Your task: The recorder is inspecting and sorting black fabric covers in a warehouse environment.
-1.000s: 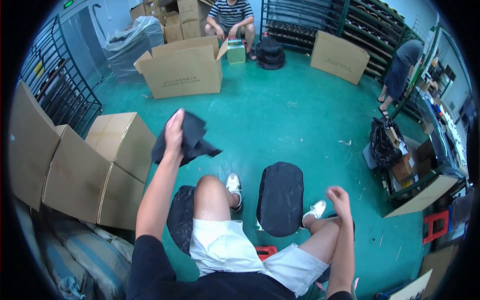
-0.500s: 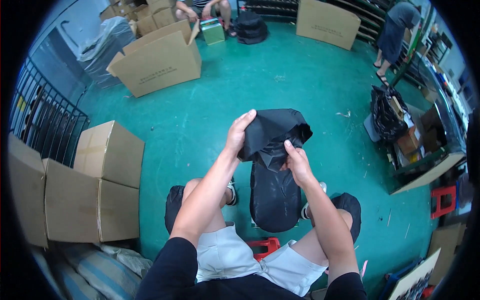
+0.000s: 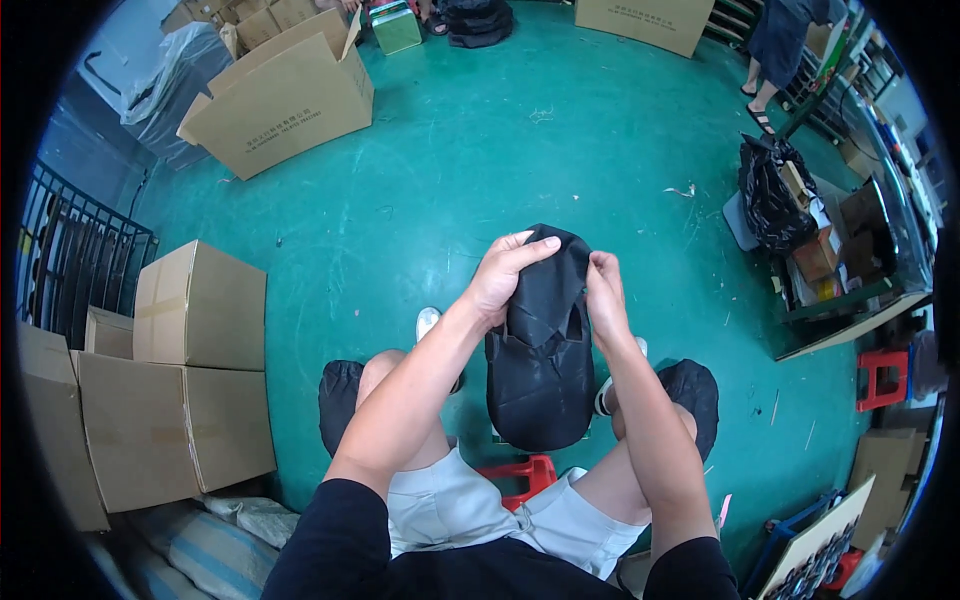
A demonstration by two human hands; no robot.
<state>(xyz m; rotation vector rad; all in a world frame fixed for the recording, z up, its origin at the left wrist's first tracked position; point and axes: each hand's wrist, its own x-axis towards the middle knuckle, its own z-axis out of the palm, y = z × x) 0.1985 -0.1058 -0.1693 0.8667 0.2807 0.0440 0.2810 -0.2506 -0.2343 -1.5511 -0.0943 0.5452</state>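
My left hand [image 3: 503, 276] grips a black fabric pouch [image 3: 546, 290], its thumb lying across the top and its fingers hidden behind. At the pouch's right edge, my right hand [image 3: 606, 292] pinches the cloth with bent fingers. Directly below, between my legs, lies a rounded black fabric stack [image 3: 540, 400], and the held pouch overlaps its far end in the view. Similar dark fabric shows beside my left knee [image 3: 341, 402] and my right knee [image 3: 690, 400].
A red stool [image 3: 525, 478] shows between my thighs. Closed cartons [image 3: 200, 310] stand at left, an open carton [image 3: 290, 115] at far left. On the right are a cluttered workbench [image 3: 850, 300] and another red stool [image 3: 882, 380]. A person's legs [image 3: 768, 85] show at far right.
The pouch has gone from spread wide with its mouth gaping to a narrower, more upright shape. My left hand has turned its thumb over the top; my right hand has moved up its side.
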